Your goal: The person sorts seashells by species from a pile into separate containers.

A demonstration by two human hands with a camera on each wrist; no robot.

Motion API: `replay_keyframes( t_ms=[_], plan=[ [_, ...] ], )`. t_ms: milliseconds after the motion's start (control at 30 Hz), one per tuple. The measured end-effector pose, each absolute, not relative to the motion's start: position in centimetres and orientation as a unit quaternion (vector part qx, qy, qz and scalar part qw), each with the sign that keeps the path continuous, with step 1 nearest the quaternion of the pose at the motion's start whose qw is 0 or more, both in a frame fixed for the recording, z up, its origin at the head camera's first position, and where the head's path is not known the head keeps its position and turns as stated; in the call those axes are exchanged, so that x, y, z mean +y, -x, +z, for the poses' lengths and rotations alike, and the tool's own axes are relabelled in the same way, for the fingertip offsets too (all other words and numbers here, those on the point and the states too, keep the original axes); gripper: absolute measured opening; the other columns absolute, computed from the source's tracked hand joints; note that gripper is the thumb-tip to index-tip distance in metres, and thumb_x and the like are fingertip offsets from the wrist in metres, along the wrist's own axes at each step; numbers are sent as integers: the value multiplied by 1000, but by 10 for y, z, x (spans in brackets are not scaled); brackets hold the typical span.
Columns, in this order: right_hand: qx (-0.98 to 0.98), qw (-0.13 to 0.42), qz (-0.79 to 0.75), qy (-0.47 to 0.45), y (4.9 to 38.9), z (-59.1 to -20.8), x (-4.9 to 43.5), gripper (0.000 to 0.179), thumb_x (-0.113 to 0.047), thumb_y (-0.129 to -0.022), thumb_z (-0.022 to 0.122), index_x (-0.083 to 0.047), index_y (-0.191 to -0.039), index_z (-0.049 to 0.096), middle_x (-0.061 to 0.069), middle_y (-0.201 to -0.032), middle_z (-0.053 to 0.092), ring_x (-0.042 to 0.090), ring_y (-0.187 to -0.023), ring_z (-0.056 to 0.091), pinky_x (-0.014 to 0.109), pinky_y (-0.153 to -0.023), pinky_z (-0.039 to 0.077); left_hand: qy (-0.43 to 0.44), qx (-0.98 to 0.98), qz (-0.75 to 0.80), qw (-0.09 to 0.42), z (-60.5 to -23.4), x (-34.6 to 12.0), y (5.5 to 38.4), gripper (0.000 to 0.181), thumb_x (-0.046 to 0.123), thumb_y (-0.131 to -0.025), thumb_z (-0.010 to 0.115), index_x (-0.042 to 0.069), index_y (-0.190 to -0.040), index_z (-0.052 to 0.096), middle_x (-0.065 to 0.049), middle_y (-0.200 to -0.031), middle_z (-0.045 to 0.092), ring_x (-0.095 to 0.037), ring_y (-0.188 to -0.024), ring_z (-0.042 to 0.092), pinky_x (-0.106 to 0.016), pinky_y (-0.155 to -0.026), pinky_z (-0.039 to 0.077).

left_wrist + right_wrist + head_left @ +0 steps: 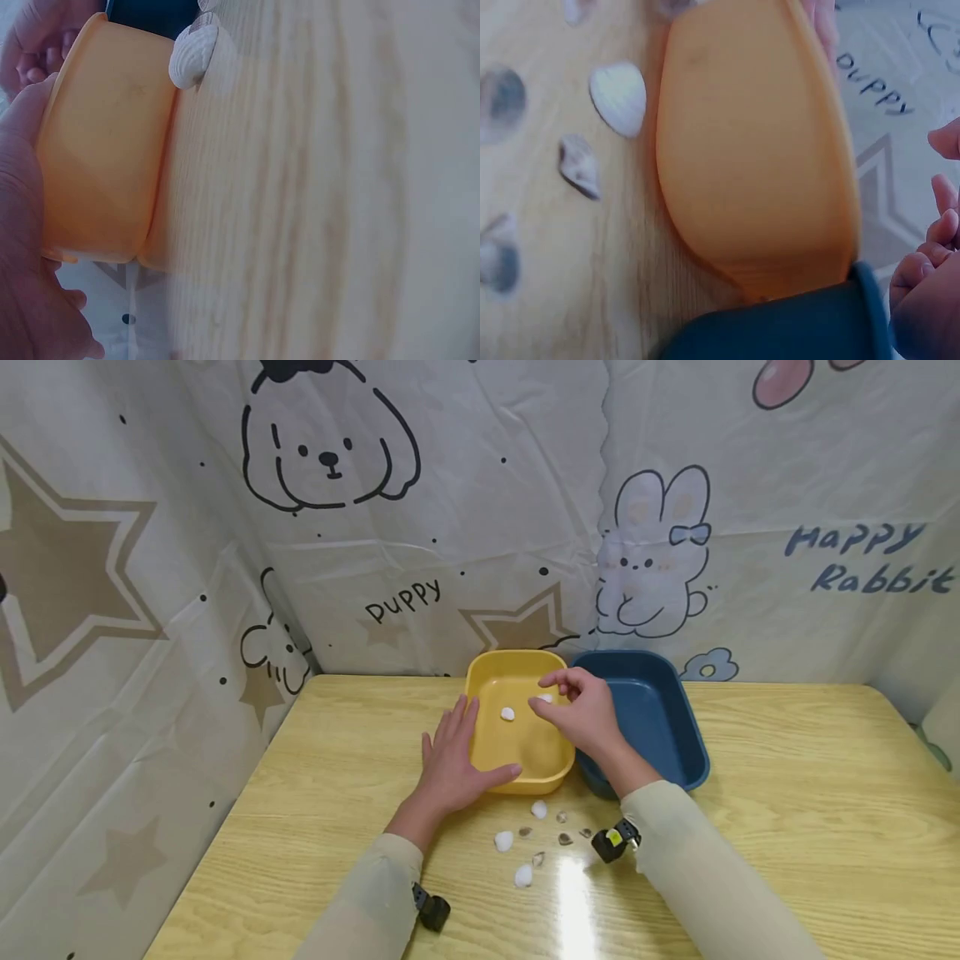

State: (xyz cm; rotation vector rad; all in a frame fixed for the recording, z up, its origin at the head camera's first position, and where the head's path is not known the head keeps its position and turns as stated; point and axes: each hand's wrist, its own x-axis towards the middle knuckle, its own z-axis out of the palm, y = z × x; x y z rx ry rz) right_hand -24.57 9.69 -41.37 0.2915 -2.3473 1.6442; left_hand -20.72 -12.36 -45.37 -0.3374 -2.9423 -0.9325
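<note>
My left hand (pixel 453 768) rests against the near left corner of a yellow plastic bin (pixel 517 786), fingers spread along its left side and thumb over the front rim. Above the bin's right half hovers my right hand (pixel 588 706), its thumb and index finger apart and the other fingers loosely bent. One white seashell (pixel 507 714) lies on the bin's floor. Another white shell (pixel 546 698) shows in the bin between the right thumb and fingers, partly hidden by them. In the right wrist view the right fingers (pixel 922 274) hold nothing.
A dark blue bin (pixel 652 718) stands against the yellow one's right side. On the wooden table (pixel 337 760) in front lie white scallop-like shells (pixel 503 841) and several small brownish shells (pixel 566 839). A printed cloth (pixel 450 510) hangs behind the table's back edge.
</note>
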Motion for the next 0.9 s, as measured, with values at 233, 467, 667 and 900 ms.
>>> replay_keyframes(
  t_ms=[233, 467, 667, 900],
  plan=[
    [-787, 177, 565, -174, 216, -408, 97, 22, -4, -76, 85, -5, -93, 71, 6, -81, 49, 21, -80, 47, 24, -69, 41, 113, -947, -298, 30, -454, -122, 208, 117, 72, -75, 71, 20, -162, 12, 2, -167, 3, -33, -150, 7, -65, -112, -1],
    [-779, 199, 557, -208, 172, -396, 92, 25, 7, -71, 84, -2, -90, 70, 4, -78, 49, 18, -71, 45, 24, -54, 36, 116, -949, -291, 32, -455, -123, 208, 120, 79, -73, 65, 19, -162, 11, 1, -167, 3, -34, -150, 7, -66, -112, 0],
    [-761, 214, 560, -247, 135, -390, 86, 28, 12, -66, 84, -1, -86, 69, 0, -74, 48, 16, -58, 39, 28, -46, 31, 119, -951, -282, 35, -457, -124, 208, 121, 80, -73, 64, 19, -162, 10, 0, -167, 3, -35, -150, 8, -66, -112, 1],
    [-768, 190, 563, -239, 131, -432, 88, 33, 6, -66, 88, -11, -89, 71, -4, -78, 53, 14, -66, 44, 26, -44, 31, 121, -950, -285, 38, -456, -124, 208, 122, 79, -73, 66, 19, -162, 11, -1, -167, 4, -35, -150, 8, -66, -112, 1]
  ],
)
